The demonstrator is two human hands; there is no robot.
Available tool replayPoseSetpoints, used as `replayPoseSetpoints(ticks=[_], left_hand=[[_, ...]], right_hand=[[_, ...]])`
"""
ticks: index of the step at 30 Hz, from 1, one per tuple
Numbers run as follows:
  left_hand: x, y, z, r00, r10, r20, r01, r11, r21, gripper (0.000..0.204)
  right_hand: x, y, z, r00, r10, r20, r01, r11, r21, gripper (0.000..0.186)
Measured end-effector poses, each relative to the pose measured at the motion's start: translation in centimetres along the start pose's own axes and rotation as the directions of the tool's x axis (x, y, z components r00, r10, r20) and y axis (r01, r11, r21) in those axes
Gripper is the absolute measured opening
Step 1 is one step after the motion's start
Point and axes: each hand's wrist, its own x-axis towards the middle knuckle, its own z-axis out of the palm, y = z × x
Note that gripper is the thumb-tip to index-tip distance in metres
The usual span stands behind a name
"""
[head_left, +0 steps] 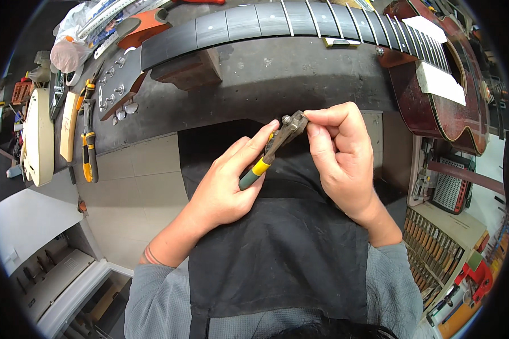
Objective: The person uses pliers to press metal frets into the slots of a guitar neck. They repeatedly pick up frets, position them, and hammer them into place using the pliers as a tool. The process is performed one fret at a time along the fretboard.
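My left hand (229, 186) is wrapped round a pair of pliers (260, 166) with green and yellow handles, their metal jaws angled up and away from me above the black apron. My right hand (339, 158) is closed in a pinch at the jaws' tip, its thumb and forefinger on something too small to make out. Beyond them, on the dark bench, lies a guitar neck (237, 22), partly fretted, on a wooden support (186, 73), joined to a dark red guitar body (435, 121) with white paper on it.
At the left of the bench (277, 85) lie pliers (89, 155), a pale wooden strip (69, 121), a cream guitar-shaped piece (39, 138) and bags (65, 56). A tool rack (435, 254) stands low at the right, and a drawer unit (62, 277) at the lower left.
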Motion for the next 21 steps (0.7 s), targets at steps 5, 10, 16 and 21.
replayPoseSetpoints(ticks=[5,10,16,21], left_hand=[[-0.4,-0.1,0.8,0.999,0.036,-0.03,-0.038,0.997,-0.064,0.073],[-0.2,-0.7,-0.6,0.999,-0.037,-0.021,0.033,0.989,-0.146,0.083],[0.1,0.1,-0.7,0.99,-0.076,0.118,0.092,0.987,-0.134,0.11],[0.3,0.6,-0.4,0.981,-0.087,0.175,0.104,0.99,-0.091,0.115]], right_hand=[[-0.2,0.1,0.2,1.0,-0.006,-0.014,0.007,1.0,0.022,0.013],[-0.1,-0.2,-0.3,0.998,0.014,-0.056,-0.01,0.998,0.069,0.014],[-0.2,-0.7,-0.2,0.997,0.073,-0.032,-0.069,0.989,0.129,0.013],[-0.2,-0.8,0.2,0.996,0.079,-0.037,-0.073,0.986,0.15,0.013]])
